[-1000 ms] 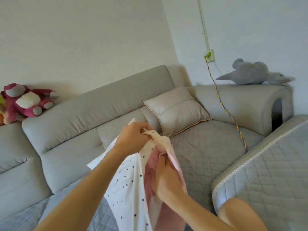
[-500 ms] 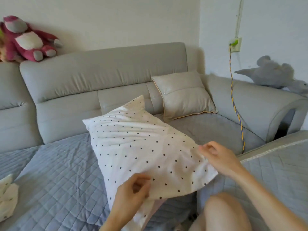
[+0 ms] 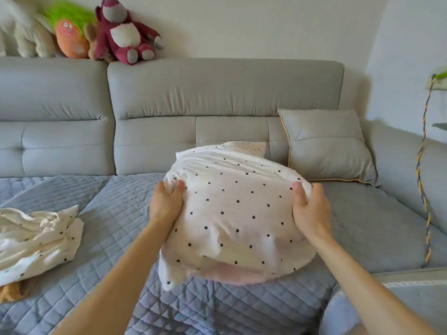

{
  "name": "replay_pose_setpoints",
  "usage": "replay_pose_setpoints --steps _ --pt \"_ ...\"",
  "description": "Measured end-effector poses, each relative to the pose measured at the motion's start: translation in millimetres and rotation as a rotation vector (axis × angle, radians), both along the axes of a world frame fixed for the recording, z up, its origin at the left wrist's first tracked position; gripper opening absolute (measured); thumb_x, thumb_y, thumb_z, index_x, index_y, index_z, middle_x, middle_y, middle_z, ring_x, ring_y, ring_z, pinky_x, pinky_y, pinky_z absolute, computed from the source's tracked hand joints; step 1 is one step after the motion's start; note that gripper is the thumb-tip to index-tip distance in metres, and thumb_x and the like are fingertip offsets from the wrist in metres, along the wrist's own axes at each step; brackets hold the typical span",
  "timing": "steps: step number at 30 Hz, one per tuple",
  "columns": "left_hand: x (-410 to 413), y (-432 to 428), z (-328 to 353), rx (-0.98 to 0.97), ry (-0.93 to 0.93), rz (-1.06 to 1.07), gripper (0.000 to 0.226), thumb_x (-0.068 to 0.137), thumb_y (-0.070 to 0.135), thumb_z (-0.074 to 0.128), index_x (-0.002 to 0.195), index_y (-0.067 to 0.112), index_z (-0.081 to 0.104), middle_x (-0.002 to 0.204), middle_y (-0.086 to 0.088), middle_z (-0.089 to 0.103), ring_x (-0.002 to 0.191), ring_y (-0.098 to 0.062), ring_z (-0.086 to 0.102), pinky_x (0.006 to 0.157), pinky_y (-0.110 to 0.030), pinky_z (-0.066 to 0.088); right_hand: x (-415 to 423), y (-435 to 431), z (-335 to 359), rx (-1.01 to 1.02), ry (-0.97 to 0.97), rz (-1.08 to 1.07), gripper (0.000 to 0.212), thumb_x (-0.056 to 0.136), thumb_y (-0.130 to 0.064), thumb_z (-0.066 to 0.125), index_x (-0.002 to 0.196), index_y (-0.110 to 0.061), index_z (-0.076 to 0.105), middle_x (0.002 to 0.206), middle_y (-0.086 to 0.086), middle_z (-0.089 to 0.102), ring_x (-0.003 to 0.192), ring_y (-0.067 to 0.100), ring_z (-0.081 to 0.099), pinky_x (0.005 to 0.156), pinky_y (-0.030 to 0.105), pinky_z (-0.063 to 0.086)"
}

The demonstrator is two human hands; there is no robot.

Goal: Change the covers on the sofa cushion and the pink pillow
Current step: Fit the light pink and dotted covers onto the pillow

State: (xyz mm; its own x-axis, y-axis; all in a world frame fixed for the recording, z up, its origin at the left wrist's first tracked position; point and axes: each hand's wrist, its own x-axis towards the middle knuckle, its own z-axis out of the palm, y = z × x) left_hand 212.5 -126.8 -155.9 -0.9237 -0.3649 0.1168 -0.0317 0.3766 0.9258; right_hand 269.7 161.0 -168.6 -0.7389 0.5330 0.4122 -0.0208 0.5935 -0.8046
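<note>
A plump pillow in a white cotton cover with small black dots (image 3: 238,209) is held up above the quilted blue-grey seat pad (image 3: 116,213) of a grey upholstered sofa (image 3: 217,93), roughly at the middle of the view. The cover's fabric is soft and wrinkled, bunched into folds along its far upper edge, and at the near lower edge a band of the smooth pink pillow (image 3: 232,274) inside shows through the opening. The left hand (image 3: 165,204) clasps the pillow's left side, thumb on the near face and fingers curled into the gathered cloth. The right hand (image 3: 310,209) grips the right side in the same way, thumb on top and fingers wrapped over the edge. A square beige sofa cushion with thin yellow piping (image 3: 326,146) leans against the backrest just behind and to the right. A crumpled cream dotted cover (image 3: 36,240) lies on the seat pad at the left. A magenta plush bear (image 3: 125,32) and an orange plush with green hair (image 3: 70,32) sit on the backrest top.
</note>
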Motion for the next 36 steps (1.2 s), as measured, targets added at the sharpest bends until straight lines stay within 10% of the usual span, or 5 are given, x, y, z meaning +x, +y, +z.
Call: replay_pose_setpoints --steps 7,14,18,28,36 --pt "21.9 -108.5 -79.2 -0.787 -0.465 -0.331 0.044 0.104 0.043 0.034 0.129 0.011 0.051 0.126 -0.011 0.06 0.112 -0.031 0.058 0.092 -0.036 0.044 25.8 1.2 -37.1 0.593 -1.089 0.364 0.033 0.102 -0.039 0.032 0.096 -0.021 0.059 0.086 0.001 0.064 0.064 0.012 0.068 0.06 0.031 0.055" --pt "80.7 -119.9 -107.1 -0.473 -0.448 -0.148 0.037 0.1 0.054 0.033 0.114 0.024 0.047 0.088 -0.002 0.066 0.077 -0.021 0.062 0.07 -0.036 0.045 23.8 -28.0 -52.7 0.443 -0.365 0.235 0.013 0.1 -0.034 0.047 0.09 -0.026 0.052 0.087 -0.007 0.061 0.072 0.01 0.058 0.061 0.034 0.05" --pt "109.4 -111.8 -114.5 -0.331 -0.428 -0.08 0.055 0.099 0.06 0.028 0.132 0.02 0.047 0.113 -0.008 0.065 0.091 -0.023 0.059 0.082 -0.037 0.046 18.9 -65.1 -61.7 0.387 -0.185 0.282 0.021 0.095 -0.038 0.051 0.106 -0.021 0.056 0.11 -0.001 0.059 0.102 0.02 0.054 0.081 0.032 0.046" --pt "148.2 -102.4 -116.0 0.301 -0.403 -0.047 0.09 0.066 0.097 0.035 0.123 0.032 0.06 0.111 0.005 0.07 0.098 -0.018 0.068 0.095 -0.043 0.052 62.5 -129.0 -70.6 0.85 0.198 0.57 0.05 0.083 -0.064 0.062 0.112 -0.023 0.069 0.129 -0.003 0.057 0.128 0.022 0.048 0.102 0.042 0.04" --pt "158.9 -115.6 -100.2 -0.094 -0.271 -0.12 0.05 0.09 0.07 0.04 0.076 0.023 0.053 0.067 0.01 0.056 0.061 -0.007 0.053 0.059 -0.026 0.037 79.8 -144.3 -96.1 1.009 0.5 0.665 0.013 0.091 -0.026 0.07 0.093 -0.015 0.076 0.102 -0.005 0.07 0.098 0.021 0.066 0.084 0.036 0.05"
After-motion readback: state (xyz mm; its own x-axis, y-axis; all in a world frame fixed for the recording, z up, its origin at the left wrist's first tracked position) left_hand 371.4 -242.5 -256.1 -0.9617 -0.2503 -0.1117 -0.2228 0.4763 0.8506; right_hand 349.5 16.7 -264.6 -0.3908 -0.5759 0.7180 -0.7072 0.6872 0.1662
